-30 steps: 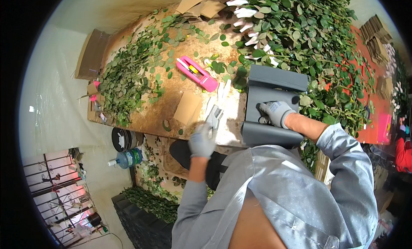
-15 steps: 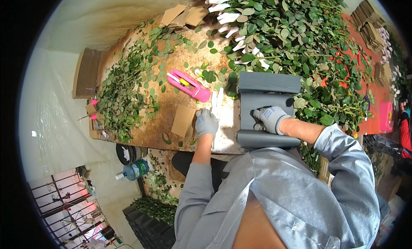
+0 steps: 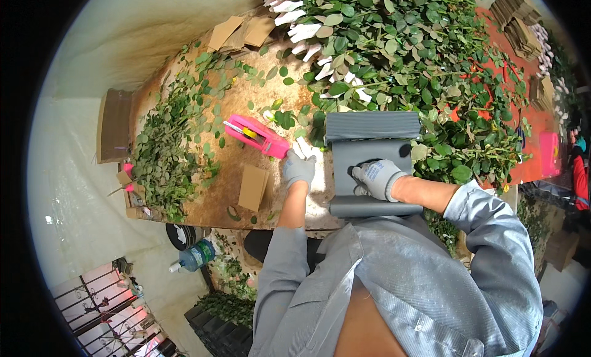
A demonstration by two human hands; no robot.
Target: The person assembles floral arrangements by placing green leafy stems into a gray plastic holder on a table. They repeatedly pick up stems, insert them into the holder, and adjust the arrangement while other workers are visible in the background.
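Observation:
My left hand (image 3: 300,169), in a grey-white work glove, is closed at white strips (image 3: 303,148) that stick out past its fingertips. The pink tape dispenser (image 3: 257,136) with a yellow roll lies just beyond it, its near end close to the fingers. A small brown cardboard piece (image 3: 252,188) sits to the left of the wrist. My right hand (image 3: 377,177), gloved too, rests on the dark grey stand (image 3: 354,151), which has a ribbed block along its far edge. Its dark fingertips are apart, with nothing visible between them.
Leafy stems (image 3: 394,55) with white-wrapped heads pile up beyond the stand. Loose leaves (image 3: 166,154) cover the table's left side. Cardboard pieces (image 3: 240,34) lie at the back. A blue water bottle (image 3: 197,255) is below the table's near left edge.
My left hand has moved away from the cardboard piece and up onto the white strips by the tape dispenser. The right hand stays on the stand. The whole view has shifted slightly.

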